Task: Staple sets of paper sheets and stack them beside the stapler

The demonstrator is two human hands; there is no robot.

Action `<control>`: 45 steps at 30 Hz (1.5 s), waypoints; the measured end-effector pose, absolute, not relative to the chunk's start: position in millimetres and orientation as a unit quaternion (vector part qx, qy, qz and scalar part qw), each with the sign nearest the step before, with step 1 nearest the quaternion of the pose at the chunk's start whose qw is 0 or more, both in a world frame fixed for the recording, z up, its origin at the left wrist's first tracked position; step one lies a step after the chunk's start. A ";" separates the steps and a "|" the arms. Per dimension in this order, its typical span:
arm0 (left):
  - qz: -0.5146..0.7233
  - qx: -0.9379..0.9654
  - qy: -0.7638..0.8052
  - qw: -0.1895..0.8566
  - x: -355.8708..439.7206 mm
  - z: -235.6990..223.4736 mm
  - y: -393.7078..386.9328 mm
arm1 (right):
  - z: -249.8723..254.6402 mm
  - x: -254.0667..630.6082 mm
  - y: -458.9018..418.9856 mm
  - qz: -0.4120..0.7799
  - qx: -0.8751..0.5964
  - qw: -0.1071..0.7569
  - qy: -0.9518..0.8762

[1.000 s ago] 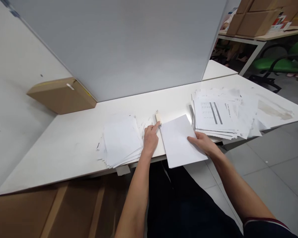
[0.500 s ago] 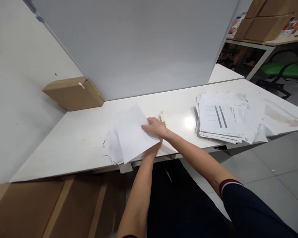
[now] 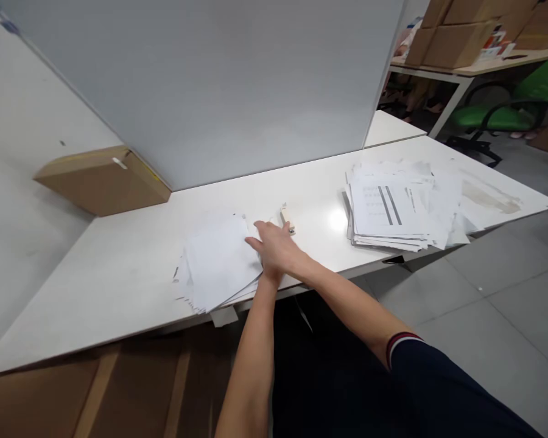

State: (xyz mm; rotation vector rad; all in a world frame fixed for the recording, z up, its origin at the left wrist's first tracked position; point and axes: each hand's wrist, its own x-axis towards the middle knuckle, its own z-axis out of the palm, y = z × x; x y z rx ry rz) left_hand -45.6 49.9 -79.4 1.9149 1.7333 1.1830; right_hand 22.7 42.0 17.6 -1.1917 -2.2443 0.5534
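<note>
A fanned pile of white paper sheets (image 3: 219, 261) lies on the white table, left of my hands. My right hand (image 3: 276, 246) is at the pile's right edge with its fingers apart and no sheet gripped in them. Crossing beneath it is my left hand (image 3: 272, 277); only the wrist area shows clearly, and its fingers are hidden. Just beyond my hands a small cream stapler (image 3: 285, 215) rests on the table, its near end close to the fingertips.
A thick stack of printed papers (image 3: 393, 207) sits on the right part of the white table (image 3: 132, 274). A cardboard box (image 3: 109, 182) leans at the back left corner. A grey-white panel (image 3: 219, 91) stands along the back. Larger cartons (image 3: 36, 395) are below the front edge.
The top sheet has come down flat onto the left pile and is out of my right hand. My right hand's fingers have spread. The view has shifted slightly to the right.
</note>
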 end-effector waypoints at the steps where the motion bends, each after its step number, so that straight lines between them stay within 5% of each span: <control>1: 0.409 0.668 0.604 0.146 -44.1 -77.3 49.3 | 20.0 40.9 40.3 0.207 -0.453 0.272 -0.823; 7: 0.427 0.623 0.649 0.091 -45.6 -72.5 42.1 | -1.0 193.8 46.8 0.135 -0.575 0.344 -0.730; 12: 0.548 0.475 0.674 0.136 -51.7 -76.6 43.8 | -21.3 266.0 60.9 0.107 -0.591 0.218 -0.769; 16: 0.536 0.506 0.666 0.111 -50.7 -77.6 43.1 | -27.8 272.4 64.5 0.113 -0.594 0.199 -0.771; 33: 0.473 0.671 0.569 0.057 -39.6 -66.9 34.2 | -19.3 262.5 55.1 0.215 -0.653 0.350 -0.636; 36: 0.495 0.648 0.561 0.144 -39.0 -67.0 33.4 | -14.3 261.1 51.1 0.243 -0.631 0.372 -0.636; 42: 0.492 0.392 0.486 0.606 -27.0 -48.4 32.3 | -6.5 217.0 22.3 0.197 -0.531 0.452 -0.689; 45: 0.453 0.313 0.423 0.719 -15.0 -38.7 31.9 | -18.0 178.9 -0.2 0.186 -0.423 0.447 -0.766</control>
